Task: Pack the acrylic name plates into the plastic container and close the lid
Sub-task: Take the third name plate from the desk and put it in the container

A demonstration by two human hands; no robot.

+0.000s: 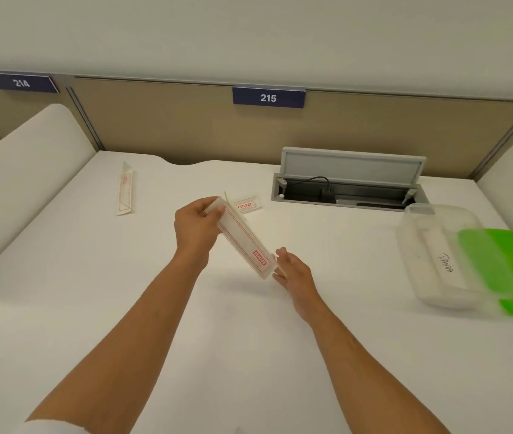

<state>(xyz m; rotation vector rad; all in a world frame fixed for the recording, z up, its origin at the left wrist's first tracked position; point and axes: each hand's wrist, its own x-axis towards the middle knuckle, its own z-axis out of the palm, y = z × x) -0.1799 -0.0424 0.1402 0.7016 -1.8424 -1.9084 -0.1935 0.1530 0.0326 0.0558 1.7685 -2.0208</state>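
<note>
I have one name plate (244, 242) gripped at its far end in my left hand (195, 228), lifted above the tabletop (123, 308); my right hand (292, 272) is open at its near end. Still picking up. Next it goes right, into the open plastic container (430, 242), its green lid (505, 274) alongside. Two plates stay on the tabletop farther back.
</note>
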